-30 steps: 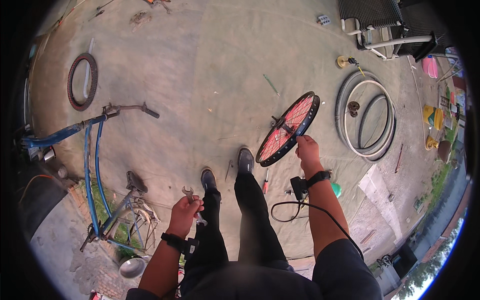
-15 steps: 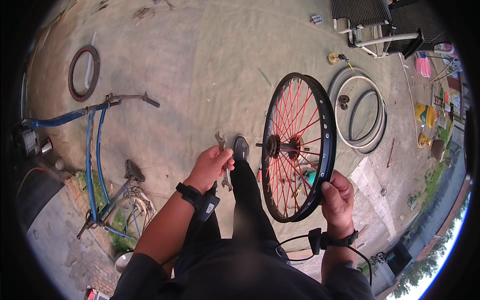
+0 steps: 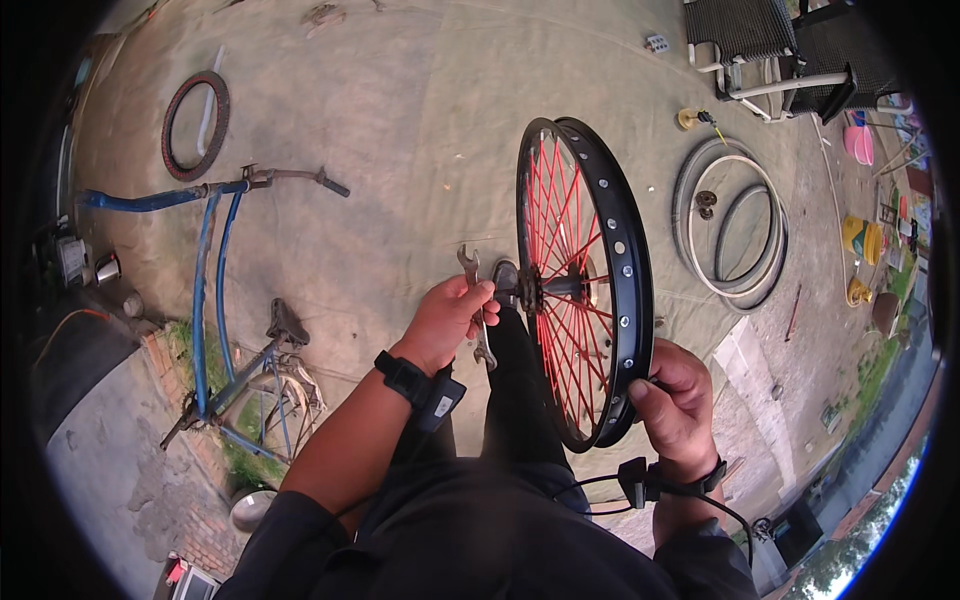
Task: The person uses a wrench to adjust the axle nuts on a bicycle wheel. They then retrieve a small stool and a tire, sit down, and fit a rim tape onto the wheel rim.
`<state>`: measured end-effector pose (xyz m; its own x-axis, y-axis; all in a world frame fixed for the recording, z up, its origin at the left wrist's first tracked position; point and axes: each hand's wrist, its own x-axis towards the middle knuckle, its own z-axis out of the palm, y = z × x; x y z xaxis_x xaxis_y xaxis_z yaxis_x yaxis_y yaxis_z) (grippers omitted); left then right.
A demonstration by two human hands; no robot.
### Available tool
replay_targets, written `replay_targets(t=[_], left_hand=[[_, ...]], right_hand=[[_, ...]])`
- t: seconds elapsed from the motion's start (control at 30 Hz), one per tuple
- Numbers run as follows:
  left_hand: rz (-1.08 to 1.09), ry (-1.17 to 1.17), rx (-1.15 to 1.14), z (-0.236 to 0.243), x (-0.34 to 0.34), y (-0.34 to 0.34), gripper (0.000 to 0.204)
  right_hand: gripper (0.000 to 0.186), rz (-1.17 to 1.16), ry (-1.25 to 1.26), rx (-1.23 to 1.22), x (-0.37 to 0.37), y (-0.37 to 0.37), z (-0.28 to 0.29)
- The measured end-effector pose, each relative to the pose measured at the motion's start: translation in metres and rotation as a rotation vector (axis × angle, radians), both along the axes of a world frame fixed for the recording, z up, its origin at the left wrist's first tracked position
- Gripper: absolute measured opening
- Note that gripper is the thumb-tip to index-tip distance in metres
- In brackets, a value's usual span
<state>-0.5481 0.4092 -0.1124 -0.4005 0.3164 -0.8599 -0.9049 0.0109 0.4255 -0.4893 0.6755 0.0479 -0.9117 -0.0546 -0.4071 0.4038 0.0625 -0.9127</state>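
My right hand (image 3: 676, 410) grips the lower right rim of a bicycle wheel (image 3: 630, 300), thumb on the near side and fingers partly hidden behind. The wheel is held upright in the air, with a black rim, red spokes and no tyre on it. A dark sprocket (image 3: 530, 290) sits on its hub, facing left. In my left hand (image 3: 446, 322) an open-ended wrench (image 3: 469, 262) is pinched between thumb and fingers, its two jaws showing above and below the hand. The left hand is beside the hub, apart from the wheel.
A blue bicycle frame (image 3: 203, 300) without wheels lies at the left. Beyond it is a red-edged tyre (image 3: 168, 125). Loose tyres and a pale rim (image 3: 682, 225) lie at the right, with small sprockets (image 3: 706, 200) inside. Chairs (image 3: 745, 35) and a yellow bucket (image 3: 860, 240) stand farther right.
The wheel has turned so its outer rim faces me more, hiding more of the spokes. My left hand with the wrench has shifted right, nearer the hub.
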Motion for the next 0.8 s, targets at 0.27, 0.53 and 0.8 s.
replay_targets(t=[0.27,0.53,0.8], left_hand=[[0.024,0.036,0.019,0.000,0.010,-0.019,0.022],[0.065,0.105,0.058,0.000,0.016,-0.033,0.021],[0.078,0.179,0.076,-0.004,0.024,-0.039,0.019]], right_hand=[[0.011,0.054,0.046,-0.055,-0.008,-0.023,0.005],[0.013,0.063,0.045,-0.069,-0.011,-0.033,0.008],[0.018,0.103,0.091,-0.058,-0.011,-0.037,0.007]])
